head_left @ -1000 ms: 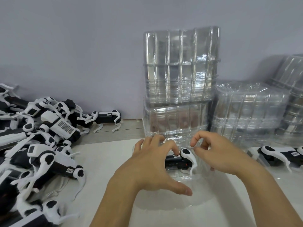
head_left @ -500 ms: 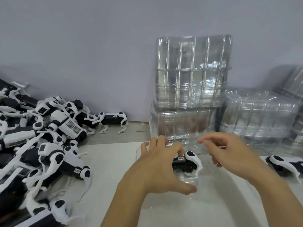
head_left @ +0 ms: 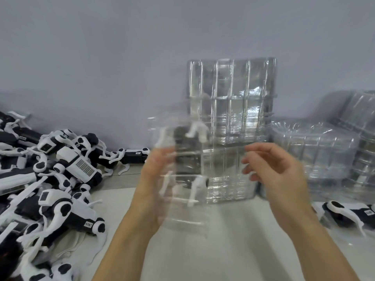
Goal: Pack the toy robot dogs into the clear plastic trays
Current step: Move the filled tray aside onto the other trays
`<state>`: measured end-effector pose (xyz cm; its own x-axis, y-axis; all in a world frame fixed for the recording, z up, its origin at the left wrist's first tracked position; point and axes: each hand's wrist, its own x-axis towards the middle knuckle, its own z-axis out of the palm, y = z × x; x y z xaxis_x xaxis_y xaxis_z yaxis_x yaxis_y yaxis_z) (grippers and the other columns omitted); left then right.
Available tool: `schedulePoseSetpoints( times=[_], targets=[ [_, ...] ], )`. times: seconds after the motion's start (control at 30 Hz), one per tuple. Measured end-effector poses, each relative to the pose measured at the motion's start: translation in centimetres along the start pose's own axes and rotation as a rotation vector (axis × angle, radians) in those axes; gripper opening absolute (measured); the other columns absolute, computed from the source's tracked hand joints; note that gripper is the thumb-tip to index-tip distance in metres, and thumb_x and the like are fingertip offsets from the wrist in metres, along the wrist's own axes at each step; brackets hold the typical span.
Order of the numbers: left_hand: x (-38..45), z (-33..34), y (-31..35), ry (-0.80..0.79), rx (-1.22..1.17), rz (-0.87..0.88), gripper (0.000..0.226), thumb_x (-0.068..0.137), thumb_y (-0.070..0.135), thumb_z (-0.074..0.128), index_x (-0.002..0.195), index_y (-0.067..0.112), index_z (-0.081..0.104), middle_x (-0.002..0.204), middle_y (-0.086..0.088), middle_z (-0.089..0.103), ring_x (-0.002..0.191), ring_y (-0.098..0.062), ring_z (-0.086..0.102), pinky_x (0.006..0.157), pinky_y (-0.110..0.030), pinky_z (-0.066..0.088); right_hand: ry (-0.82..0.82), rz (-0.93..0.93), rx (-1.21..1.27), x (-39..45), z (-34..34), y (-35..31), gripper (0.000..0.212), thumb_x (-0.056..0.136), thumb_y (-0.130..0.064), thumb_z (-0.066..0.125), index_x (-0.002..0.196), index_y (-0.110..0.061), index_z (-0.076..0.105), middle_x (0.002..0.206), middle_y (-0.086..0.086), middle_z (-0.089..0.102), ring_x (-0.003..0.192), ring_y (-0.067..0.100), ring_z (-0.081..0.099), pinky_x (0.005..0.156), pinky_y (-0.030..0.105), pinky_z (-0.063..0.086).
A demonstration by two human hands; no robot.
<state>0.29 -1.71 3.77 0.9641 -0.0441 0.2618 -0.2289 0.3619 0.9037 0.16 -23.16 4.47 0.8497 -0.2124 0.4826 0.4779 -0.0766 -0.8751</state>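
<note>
Left hand grips a clear plastic tray by its left edge and holds it upright, off the counter, in front of the tall tray stack. Tray is motion-blurred, so finger detail on the far side can't be told. Inside it sits one toy robot dog, black body w/ white legs, turned on end w/ the tray; legs stick out toward the right side. Right hand is just right of the tray, fingers loosely curled, holding nothing; whether its fingertips touch the tray edge can't be told through the blur. Pile of loose robot dogs covers the counter at far left, one more dog lying alone by the wall behind it. Lower tray stack stands right of the tall one, w/ more trays behind at the far right. Another dog lies on the counter near the right edge, below those stacks.
</note>
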Motion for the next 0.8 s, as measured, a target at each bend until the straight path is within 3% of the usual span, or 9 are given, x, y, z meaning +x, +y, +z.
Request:
schedulePoseSetpoints(
  times=[0.1,0.3,0.47,0.8],
  targets=[
    [-0.5,0.0,0.4,0.095,-0.232,-0.073,0.074,0.046,0.078,0.081,0.099,0.025,0.08,0.1,-0.006,0.078,0.087,-0.024,0.077,0.062,-0.037,0.06,-0.165,-0.089,-0.107,-0.9,2.8,-0.8,0.02,0.088,-0.012,0.075,0.093,-0.031,0.075,0.084,-0.004,0.073,0.075,0.014,0.069,0.067,0.023,0.055],
    [-0.7,-0.1,-0.3,0.175,-0.299,-0.129,0.065,0.061,0.08,0.064,0.093,0.027,0.082,0.09,-0.004,0.079,0.075,-0.02,0.077,0.059,-0.034,0.059,-0.298,-0.122,-0.125,-2.0,5.5,-1.6,0.026,0.079,-0.014,0.084,0.096,-0.032,0.075,0.089,-0.012,0.066,0.075,0.014,0.068,0.067,0.022,0.055],
    [-0.2,-0.7,-0.7,0.149,-0.378,-0.183,0.084,0.051,0.081,0.078,0.109,0.019,0.077,0.114,-0.014,0.071,0.093,-0.032,0.069,0.081,-0.042,0.051,-0.351,-0.05,-0.082,-1.8,4.9,-2.2,0.032,0.07,-0.003,0.088,0.087,-0.027,0.077,0.084,-0.008,0.069,0.068,0.011,0.066,0.068,0.021,0.055],
    [0.0,-0.9,-1.1,0.024,-0.455,-0.18,0.074,0.051,0.077,0.081,0.101,0.023,0.076,0.098,-0.011,0.074,0.078,-0.028,0.071,0.065,-0.036,0.055,-0.375,-0.024,-0.072,-1.7,4.7,-2.6,0.034,0.067,-0.001,0.09,0.084,-0.028,0.077,0.083,-0.007,0.069,0.066,0.012,0.066,0.064,0.019,0.055]
  ],
)
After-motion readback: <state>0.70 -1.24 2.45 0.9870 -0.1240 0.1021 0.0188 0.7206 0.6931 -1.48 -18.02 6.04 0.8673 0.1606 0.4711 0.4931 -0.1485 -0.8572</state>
